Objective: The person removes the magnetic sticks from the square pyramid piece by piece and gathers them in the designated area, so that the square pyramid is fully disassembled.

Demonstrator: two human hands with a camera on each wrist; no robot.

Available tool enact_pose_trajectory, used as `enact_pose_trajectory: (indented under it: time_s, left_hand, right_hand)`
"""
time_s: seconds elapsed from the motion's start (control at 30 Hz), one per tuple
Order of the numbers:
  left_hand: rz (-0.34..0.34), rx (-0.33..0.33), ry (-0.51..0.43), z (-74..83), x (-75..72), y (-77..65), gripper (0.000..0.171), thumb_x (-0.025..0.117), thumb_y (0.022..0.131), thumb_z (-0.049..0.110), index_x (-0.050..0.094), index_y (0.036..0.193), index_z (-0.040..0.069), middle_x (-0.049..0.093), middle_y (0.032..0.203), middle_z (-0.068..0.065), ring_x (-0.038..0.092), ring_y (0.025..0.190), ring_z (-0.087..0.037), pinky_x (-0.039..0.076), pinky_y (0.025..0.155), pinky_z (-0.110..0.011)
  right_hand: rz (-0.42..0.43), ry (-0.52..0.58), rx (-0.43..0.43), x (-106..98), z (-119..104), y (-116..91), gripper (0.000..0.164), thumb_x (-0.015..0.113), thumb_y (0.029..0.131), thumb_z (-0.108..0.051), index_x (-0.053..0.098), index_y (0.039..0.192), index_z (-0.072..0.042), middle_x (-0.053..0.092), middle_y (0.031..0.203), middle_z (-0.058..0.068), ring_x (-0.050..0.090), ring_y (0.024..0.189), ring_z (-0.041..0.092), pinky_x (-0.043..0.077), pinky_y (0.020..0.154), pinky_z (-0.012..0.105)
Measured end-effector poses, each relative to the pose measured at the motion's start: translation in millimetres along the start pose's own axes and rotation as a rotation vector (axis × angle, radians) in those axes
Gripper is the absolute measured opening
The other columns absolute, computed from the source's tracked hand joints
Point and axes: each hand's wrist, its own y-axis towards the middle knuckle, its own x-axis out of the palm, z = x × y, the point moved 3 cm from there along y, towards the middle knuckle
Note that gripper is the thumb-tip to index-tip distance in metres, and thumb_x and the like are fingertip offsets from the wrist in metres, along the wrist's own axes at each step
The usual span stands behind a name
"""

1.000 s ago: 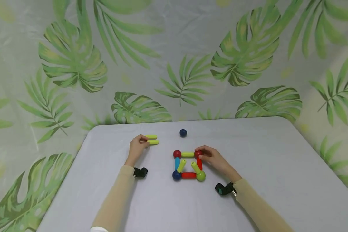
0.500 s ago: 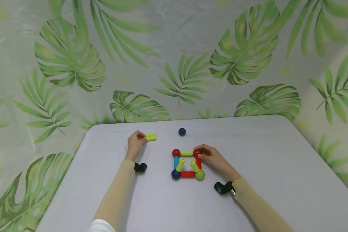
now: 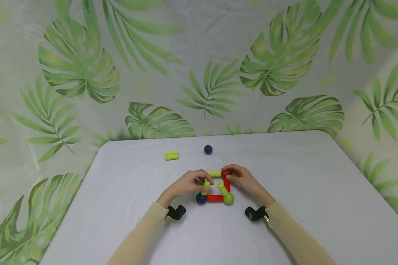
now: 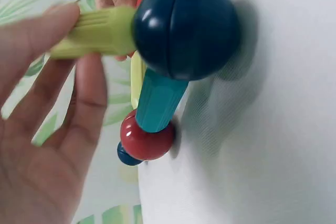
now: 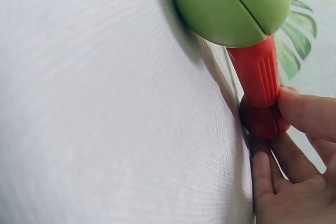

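A square frame of colored rods and balls lies on the table. At its near left corner a yellow-green rod rises from a blue ball; my left hand pinches that rod between thumb and fingers. My right hand grips the dark red ball at the far right corner, its thumb by the red rod. From the green ball at the near right another yellow-green rod slants up. A blue rod joins the near blue ball to a red ball, mostly hidden in the head view.
Two loose yellow-green rods lie side by side at the back left. A loose dark blue ball sits near the table's far edge. A leaf-printed cloth hangs behind the white table.
My left hand pushed the two loose rods together, let go of them and came right and nearer, onto the frame's upright rod. My right hand stays on the red ball.
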Motion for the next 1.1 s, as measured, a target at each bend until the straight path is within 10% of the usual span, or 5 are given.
enact_pose_trajectory:
  time_s: [0.4,0.63,1.1]
  left_hand:
    - [0.380,-0.145,-0.110,0.4,-27.5,-33.7,0.019,0.070,0.083,-0.005,0.061,0.099,-0.006,0.060,0.103,-0.019,0.060,0.096,-0.032,0.051,0.080,-0.031]
    - [0.759,-0.420,0.016,-55.8,-74.4,-46.5,0.018,0.074,0.081,0.002,0.064,0.097,-0.001,0.063,0.097,-0.013,0.061,0.086,-0.024,0.049,0.070,-0.029]
    - [0.820,-0.523,0.162,-79.5,-103.2,-34.6,0.012,0.071,0.083,-0.001,0.061,0.090,-0.001,0.062,0.086,-0.013,0.057,0.077,-0.023,0.044,0.063,-0.027]
  right_hand:
    - [0.010,-0.013,0.016,-2.5,3.8,0.4,0.032,0.058,0.095,-0.008,0.057,0.127,-0.002,0.054,0.128,0.017,0.050,0.116,0.033,0.040,0.100,0.045]
    - [0.017,0.000,0.011,-4.0,7.6,-0.3,0.031,0.058,0.095,-0.008,0.058,0.126,-0.003,0.056,0.126,0.015,0.050,0.116,0.032,0.040,0.100,0.046]
    - [0.011,0.003,0.019,1.4,7.5,0.6,0.031,0.059,0.095,-0.010,0.058,0.126,-0.005,0.056,0.127,0.014,0.050,0.117,0.031,0.040,0.100,0.046]
